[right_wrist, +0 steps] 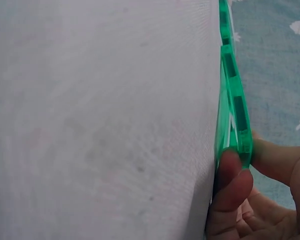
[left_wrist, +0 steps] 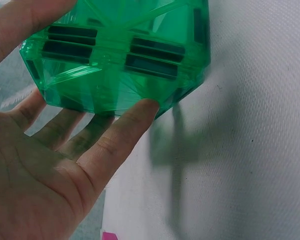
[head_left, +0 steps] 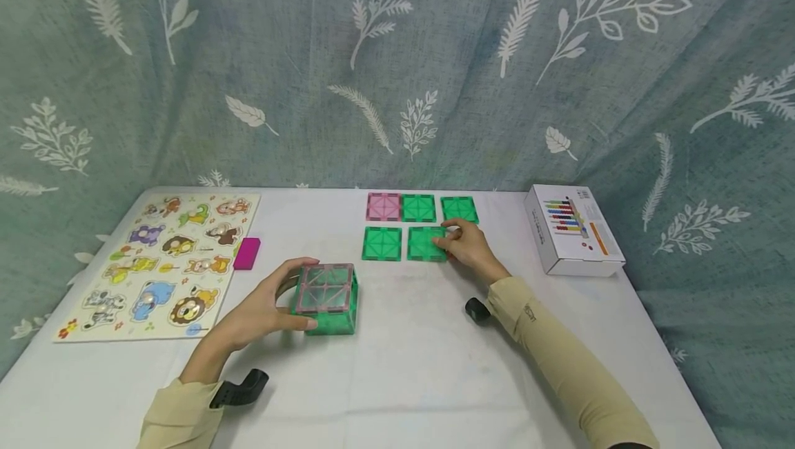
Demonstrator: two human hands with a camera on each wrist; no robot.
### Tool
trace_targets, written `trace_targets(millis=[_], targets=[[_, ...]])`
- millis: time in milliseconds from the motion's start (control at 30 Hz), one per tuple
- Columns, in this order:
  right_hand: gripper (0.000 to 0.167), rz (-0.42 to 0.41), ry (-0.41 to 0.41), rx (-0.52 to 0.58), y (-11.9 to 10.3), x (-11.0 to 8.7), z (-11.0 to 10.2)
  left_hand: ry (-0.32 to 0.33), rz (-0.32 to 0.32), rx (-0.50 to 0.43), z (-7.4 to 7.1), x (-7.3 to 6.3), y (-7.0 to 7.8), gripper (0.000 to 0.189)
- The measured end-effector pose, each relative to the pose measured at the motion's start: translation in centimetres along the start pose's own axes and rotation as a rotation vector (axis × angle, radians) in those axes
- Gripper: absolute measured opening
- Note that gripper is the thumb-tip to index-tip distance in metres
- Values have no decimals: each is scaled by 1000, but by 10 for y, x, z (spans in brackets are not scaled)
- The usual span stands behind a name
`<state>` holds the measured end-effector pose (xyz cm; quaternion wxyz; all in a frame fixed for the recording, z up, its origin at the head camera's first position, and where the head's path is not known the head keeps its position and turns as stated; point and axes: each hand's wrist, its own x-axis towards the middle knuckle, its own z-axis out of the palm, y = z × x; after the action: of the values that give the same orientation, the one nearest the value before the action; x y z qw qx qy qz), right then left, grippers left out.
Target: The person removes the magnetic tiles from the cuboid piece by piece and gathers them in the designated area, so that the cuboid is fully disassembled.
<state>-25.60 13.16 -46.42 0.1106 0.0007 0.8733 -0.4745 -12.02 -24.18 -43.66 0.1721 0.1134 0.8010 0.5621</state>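
On the left half of the table stands a box of magnetic tiles, with green see-through sides and a pink-framed top tile. My left hand holds it from the left, thumb and fingers spread around it. Dark magnet strips show in its green edges in the left wrist view. My right hand pinches the right edge of a flat green magnetic tile in the front row. In the right wrist view, that green tile tilts up from the cloth at the pinched side, thumb and fingers on opposite faces.
Around it lie a pink tile and green tiles behind, with another green tile to its left. An animal puzzle board and a magenta block lie left. A white box stands right.
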Motion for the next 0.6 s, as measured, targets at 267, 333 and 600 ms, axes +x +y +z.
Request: trace_targets(millis=[267,333,600], targets=[[52,-10,0,-20,-2,1,2,9,6,8,0,-1,1,99],[52,-12,3,-27,-1,1,3,8,7,4,0,-1,1,100],[51,-10,9,-76,-1,1,2,11,4,2,0,-1,0,99]])
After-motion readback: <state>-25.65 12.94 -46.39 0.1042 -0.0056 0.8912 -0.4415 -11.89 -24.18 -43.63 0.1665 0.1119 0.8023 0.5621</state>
